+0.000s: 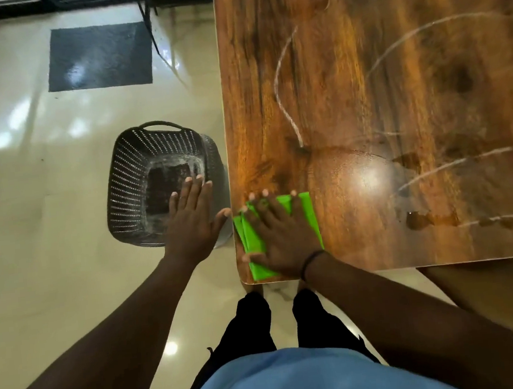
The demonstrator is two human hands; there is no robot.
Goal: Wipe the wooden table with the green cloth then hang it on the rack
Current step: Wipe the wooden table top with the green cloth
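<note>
folded bright green cloth (309, 220) on table corner (365, 105), right hand (279, 236) flat atop

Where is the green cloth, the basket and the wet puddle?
green cloth (306, 217), head view, bare right part beside the fingers.
basket (128, 175), head view, left perforated wall.
puddle (420, 220), head view, middle of the dark wet patch.

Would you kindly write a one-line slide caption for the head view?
Right hand presses folded green cloth flat on wooden table corner; left hand hovers open over basket.
</note>
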